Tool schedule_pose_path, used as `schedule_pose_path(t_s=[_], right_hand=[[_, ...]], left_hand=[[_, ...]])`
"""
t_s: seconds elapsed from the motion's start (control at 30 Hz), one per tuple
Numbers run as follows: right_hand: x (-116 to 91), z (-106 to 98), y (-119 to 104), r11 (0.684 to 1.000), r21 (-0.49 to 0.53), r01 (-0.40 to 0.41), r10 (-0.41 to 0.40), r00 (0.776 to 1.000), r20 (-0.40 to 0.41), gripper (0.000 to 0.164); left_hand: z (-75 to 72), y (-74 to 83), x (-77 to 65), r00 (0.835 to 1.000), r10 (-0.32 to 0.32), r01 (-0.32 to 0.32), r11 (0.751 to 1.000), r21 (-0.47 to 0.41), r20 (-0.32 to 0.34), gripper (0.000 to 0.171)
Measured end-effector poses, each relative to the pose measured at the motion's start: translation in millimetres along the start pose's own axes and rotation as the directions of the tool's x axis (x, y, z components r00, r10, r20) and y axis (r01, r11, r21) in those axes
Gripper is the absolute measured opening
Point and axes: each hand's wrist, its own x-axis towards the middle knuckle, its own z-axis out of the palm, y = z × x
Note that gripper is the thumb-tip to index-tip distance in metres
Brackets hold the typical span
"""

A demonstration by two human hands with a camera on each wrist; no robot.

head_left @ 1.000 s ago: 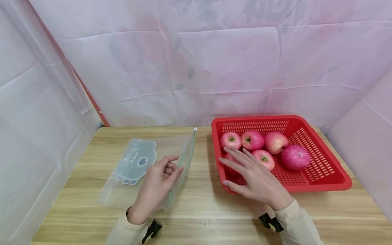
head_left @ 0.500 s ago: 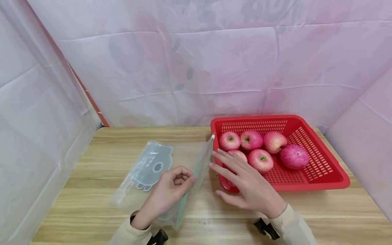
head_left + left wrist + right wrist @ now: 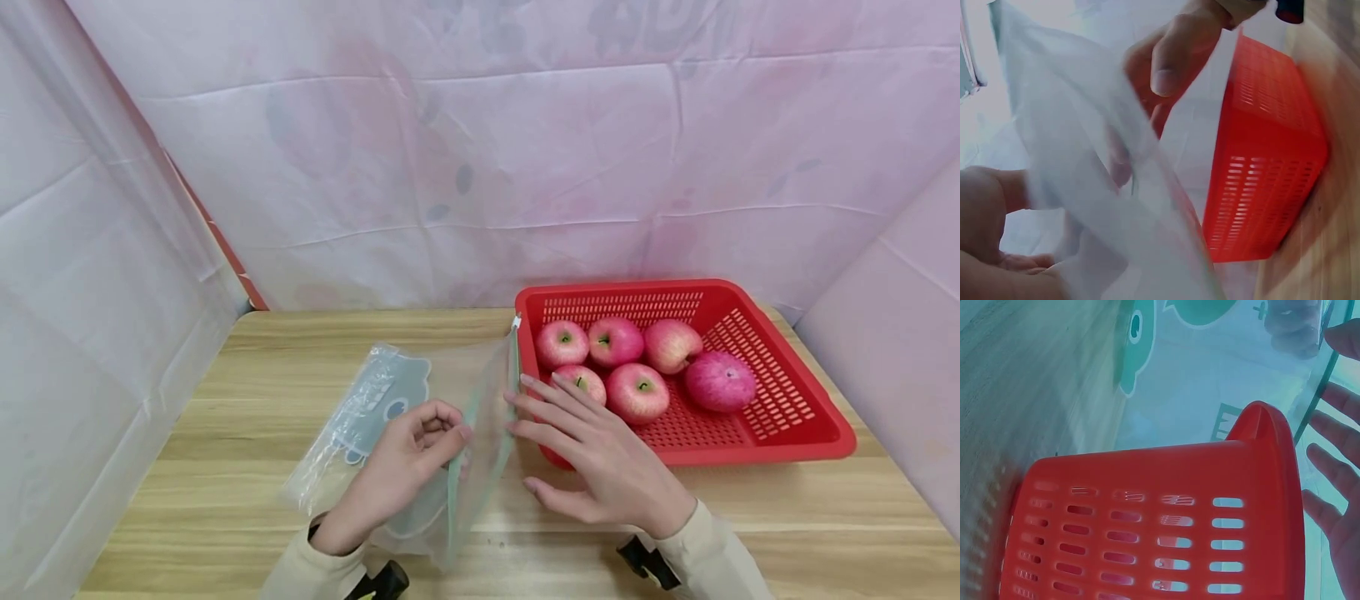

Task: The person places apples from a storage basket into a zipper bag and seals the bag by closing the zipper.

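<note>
My left hand (image 3: 405,462) pinches one lip of a clear zip bag (image 3: 360,425) with a blue-grey cartoon print, its fingers curled and thumb on the edge. The bag lies partly on the table, its pale green mouth spread apart and facing right. A white slider (image 3: 516,322) sits at the far end of the mouth. My right hand (image 3: 600,454) has spread, fairly straight fingers, with fingertips at the bag's other lip, beside the red basket (image 3: 780,454). In the right wrist view those fingers (image 3: 1338,469) lie along the green edge.
Several red apples (image 3: 637,393) sit in the left and middle of the basket, under and beyond my right hand. Pale printed cloth (image 3: 525,167) hangs behind and at both sides of the wooden table (image 3: 247,375).
My left hand has carried the bag rightward to the basket, and its mouth has spread wider. My right hand has drawn back from over the apples to the bag's edge.
</note>
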Motion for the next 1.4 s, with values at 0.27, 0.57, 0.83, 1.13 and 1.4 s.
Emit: schedule_pose_path(t_s=[0.27,0.57,0.83,1.13,1.4], right_hand=[[-1.3,-0.5,2.0,1.0,-0.003,0.005,-0.005,1.0,-0.007,0.042],[-2.3,0.0,3.5,1.0,-0.006,0.019,-0.019,1.0,-0.025,0.038],[-1.5,0.1,4.1,0.999,-0.038,0.029,-0.03,0.999,-0.042,0.035],[-1.3,-1.4,7.8,0.997,-0.078,0.022,-0.024,0.999,-0.033,0.032],[-2.1,-6.1,11.2,0.995,-0.097,-0.001,-0.005,0.998,-0.06,0.032]], left_hand=[[-12.7,-0.2,2.3,0.999,-0.035,0.034,0.94,-0.34,0.001,0.028],[-26.0,2.2,1.8,1.0,-0.002,-0.014,0.81,-0.587,-0.026,0.015],[-39.2,3.4,-1.1,0.995,0.025,-0.085,0.757,-0.648,-0.101,0.022],[-57.6,3.5,-4.5,0.975,0.163,-0.221,0.707,-0.672,-0.148,0.031],[-70.1,4.6,-7.2,0.953,0.252,-0.294,0.646,-0.705,-0.166,0.04]])
